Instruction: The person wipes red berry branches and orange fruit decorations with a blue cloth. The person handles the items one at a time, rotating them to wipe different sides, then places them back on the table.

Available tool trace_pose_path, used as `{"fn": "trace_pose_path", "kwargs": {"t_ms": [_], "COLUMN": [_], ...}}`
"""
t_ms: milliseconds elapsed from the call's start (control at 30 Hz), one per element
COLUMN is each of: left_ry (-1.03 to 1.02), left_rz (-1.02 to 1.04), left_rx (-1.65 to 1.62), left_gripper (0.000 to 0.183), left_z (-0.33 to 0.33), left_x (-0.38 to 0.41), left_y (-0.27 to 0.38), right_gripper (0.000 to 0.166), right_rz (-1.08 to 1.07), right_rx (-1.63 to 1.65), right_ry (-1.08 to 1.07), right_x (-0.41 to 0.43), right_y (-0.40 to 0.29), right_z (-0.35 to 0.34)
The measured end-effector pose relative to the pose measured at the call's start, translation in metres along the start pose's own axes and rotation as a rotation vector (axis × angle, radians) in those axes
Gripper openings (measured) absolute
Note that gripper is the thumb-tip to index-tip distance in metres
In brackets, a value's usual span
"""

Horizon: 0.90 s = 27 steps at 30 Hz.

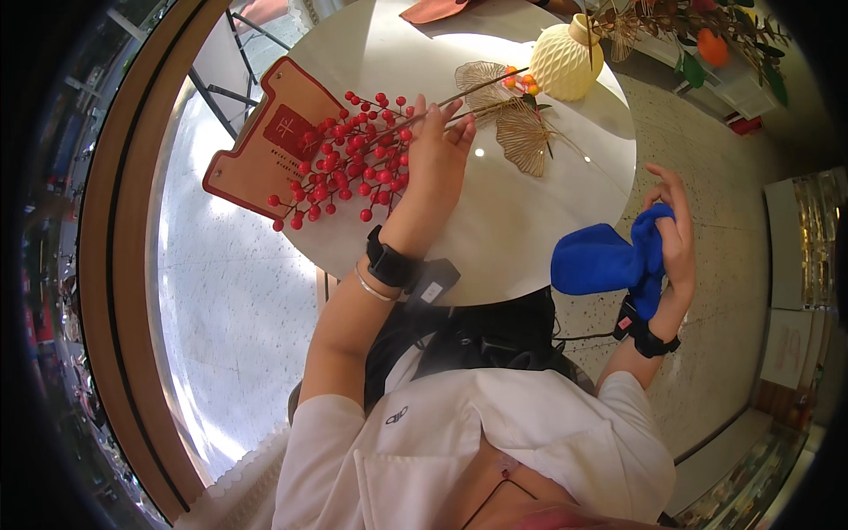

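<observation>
A bunch of artificial branches with red berries (358, 156) lies over the left part of the round table (517, 225). My left hand (440, 149) grips its brown stems, which run out past my fingers to the upper right. Off the table's right edge, my right hand (676, 232) holds a blue cloth (596, 258), bunched between thumb and fingers, with one broad flap hanging toward the table. Beyond my left hand lie gold wire-like leaf sprays (523, 139) and small orange berries (529, 81), near a cream ribbed vase (566, 59).
A red-edged board (248, 162) bearing writing sits at the table's left edge, partly behind the berries. Flower and leaf stems (695, 40) rise from the vase at upper right. A terracotta-coloured flat piece (434, 10) lies at the far edge. A wooden frame (119, 232) runs along the left.
</observation>
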<state>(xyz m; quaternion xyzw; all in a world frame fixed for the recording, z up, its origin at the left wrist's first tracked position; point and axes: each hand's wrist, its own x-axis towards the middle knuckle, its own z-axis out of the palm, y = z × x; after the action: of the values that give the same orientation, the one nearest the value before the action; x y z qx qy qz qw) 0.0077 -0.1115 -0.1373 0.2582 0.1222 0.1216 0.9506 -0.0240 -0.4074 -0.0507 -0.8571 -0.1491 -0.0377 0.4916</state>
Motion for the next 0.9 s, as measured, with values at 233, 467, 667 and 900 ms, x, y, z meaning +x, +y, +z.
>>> {"fn": "trace_pose_path", "kwargs": {"t_ms": [233, 467, 667, 900], "left_ry": [-0.019, -0.042, -0.019, 0.017], "left_rz": [-0.311, -0.284, -0.188, -0.165], "left_rx": [-0.153, -0.299, -0.230, -0.244], "left_gripper": [0.028, 0.021, 0.019, 0.019], "left_z": [-0.008, -0.006, -0.010, -0.004], "left_x": [-0.004, 0.005, 0.010, 0.012], "left_y": [0.023, 0.024, 0.013, 0.012], "right_gripper": [0.038, 0.019, 0.014, 0.013], "right_rz": [0.053, 0.051, 0.024, 0.145], "right_rx": [-0.638, -0.907, -0.752, -0.589], "right_ry": [-0.025, -0.086, 0.030, -0.209], "right_x": [0.019, 0.031, 0.020, -0.013], "right_y": [0.055, 0.092, 0.054, 0.021], "right_z": [0.030, 0.033, 0.031, 0.024]}}
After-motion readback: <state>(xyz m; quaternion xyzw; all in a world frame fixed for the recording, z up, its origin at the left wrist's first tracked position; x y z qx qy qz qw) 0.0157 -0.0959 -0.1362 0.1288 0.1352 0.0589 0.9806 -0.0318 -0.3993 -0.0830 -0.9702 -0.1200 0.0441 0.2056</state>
